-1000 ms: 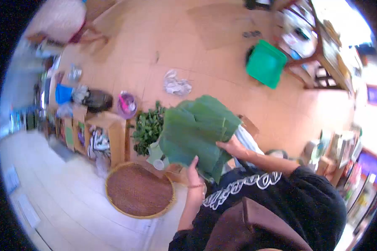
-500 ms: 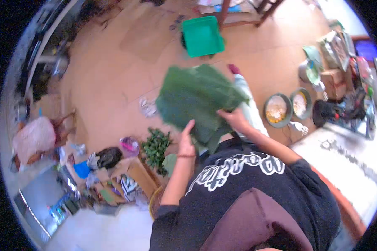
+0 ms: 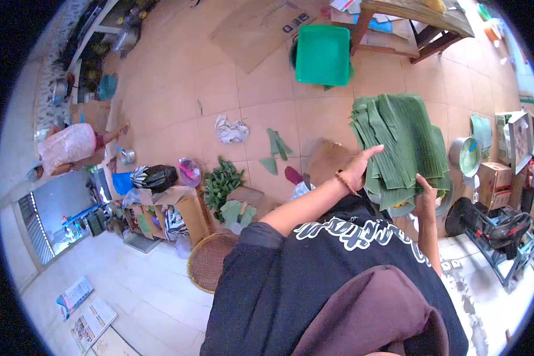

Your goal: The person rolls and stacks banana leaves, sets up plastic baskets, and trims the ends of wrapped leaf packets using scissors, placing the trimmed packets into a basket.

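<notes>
A thick stack of cut banana leaves point(image 3: 400, 142) is held out in front of my body, between both hands. My left hand point(image 3: 362, 169), with a beaded bracelet at the wrist, grips the stack's left side, thumb on top and the other fingers hidden beneath. At the near right edge, my right hand point(image 3: 426, 197) is closed on the same stack, its thumb over the leaves and its fingers mostly underneath. The leaf edges fan out unevenly. Partly covered by the stack, basins stand behind it on the right.
A green basin point(image 3: 323, 54) sits near a wooden table point(image 3: 421, 24). Leaf scraps point(image 3: 277, 144) and a white cloth point(image 3: 231, 130) lie on the tiles. To the left are leafy greens point(image 3: 222, 187), a woven basket point(image 3: 210, 261) and another person point(image 3: 71, 147). A metal pot point(image 3: 466, 156) stands right.
The banana leaf stack and both hands have swung to the right as my body turned. My grip stays on the stack, which is now less blurred.
</notes>
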A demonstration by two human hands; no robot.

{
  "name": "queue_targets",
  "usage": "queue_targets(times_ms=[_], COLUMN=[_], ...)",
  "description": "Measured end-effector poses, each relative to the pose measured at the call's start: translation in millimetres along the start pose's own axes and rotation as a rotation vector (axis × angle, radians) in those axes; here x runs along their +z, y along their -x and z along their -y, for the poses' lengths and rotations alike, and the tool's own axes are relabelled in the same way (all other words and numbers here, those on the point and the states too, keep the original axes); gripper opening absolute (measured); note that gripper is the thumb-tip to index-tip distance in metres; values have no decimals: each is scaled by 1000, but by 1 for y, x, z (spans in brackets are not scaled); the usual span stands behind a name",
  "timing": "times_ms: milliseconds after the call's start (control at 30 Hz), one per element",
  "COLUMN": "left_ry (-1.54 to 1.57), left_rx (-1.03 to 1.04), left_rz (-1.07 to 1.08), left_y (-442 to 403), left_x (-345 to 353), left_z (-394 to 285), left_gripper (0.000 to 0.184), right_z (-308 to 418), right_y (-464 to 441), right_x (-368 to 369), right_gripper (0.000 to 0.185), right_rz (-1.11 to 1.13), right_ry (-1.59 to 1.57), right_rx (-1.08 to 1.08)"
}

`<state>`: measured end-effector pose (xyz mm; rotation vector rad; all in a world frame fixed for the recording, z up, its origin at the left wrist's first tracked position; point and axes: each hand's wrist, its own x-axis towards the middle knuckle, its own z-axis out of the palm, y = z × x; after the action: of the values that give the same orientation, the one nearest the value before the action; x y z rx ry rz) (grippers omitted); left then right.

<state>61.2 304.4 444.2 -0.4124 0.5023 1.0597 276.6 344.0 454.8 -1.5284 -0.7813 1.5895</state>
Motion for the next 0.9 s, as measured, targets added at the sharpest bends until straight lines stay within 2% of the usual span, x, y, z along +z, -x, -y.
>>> queue_targets(times_ms=[100, 133, 167, 200, 267, 333, 433, 467, 533, 567, 600, 633, 700, 767, 800, 867, 900], left_ry=[33, -45, -21, -19, -6, 29, -230, -397, -501, -348, -340, -381, -467, -566, -535, -677, -722], left_rx=[-32, 59, 48, 8, -74, -176, -128, -37, -56, -199, -207, -171, -145, -74, -179, -216, -231], left_rz=[9, 1, 23, 38, 57, 75, -64, -111, -162, -112, -102, -85, -99, -125, -204, -215, -215], left_y=[-39, -52, -73, -90, -116, -145, -178, -186, -161, -207, -220, -209, -222, -210, -226, -287, -294], left_x=[40, 57, 64, 73, 96, 121, 172, 201, 212, 177, 182, 189, 198, 198, 204, 250, 264], left_z=[7, 11, 16, 19, 24, 23, 6, 6, 12, 4, 1, 2, 0, -24, -8, 9, 1], left_gripper=[45, 46, 46, 46, 45, 45, 43, 43, 42, 42, 42, 42, 43, 44, 44, 43, 43], right_z=[35, 41, 26, 39, 70, 123, 104, 121, 138, 137, 129, 119, 118, 107, 106, 128, 138], right_y=[-39, -52, -73, -82, -92, -99, -155, -160, -155, -144, -163, -161, -176, -188, -183, -219, -224], right_x=[-40, -49, -88, -98, -91, -80, -114, -110, -101, -102, -109, -104, -100, -88, -112, -152, -145], right_gripper=[31, 29, 21, 21, 20, 19, 20, 21, 21, 21, 35, 35, 37, 37, 38, 35, 34], right_rz=[41, -8, 91, 67, 4, -83, -138, -139, -173, -201, -208, -228, -328, -236, -188, -261, -287], right_ry=[24, 30, 235, 248, 109, -194, 31, 3, -83, -151, -325, -316, -334, -272, -282, -402, -438], right_rx=[266, 146, -5, -95, -105, 37, 23, -15, -18, 13, 101, -111, -353, -370, -351, -249, -192])
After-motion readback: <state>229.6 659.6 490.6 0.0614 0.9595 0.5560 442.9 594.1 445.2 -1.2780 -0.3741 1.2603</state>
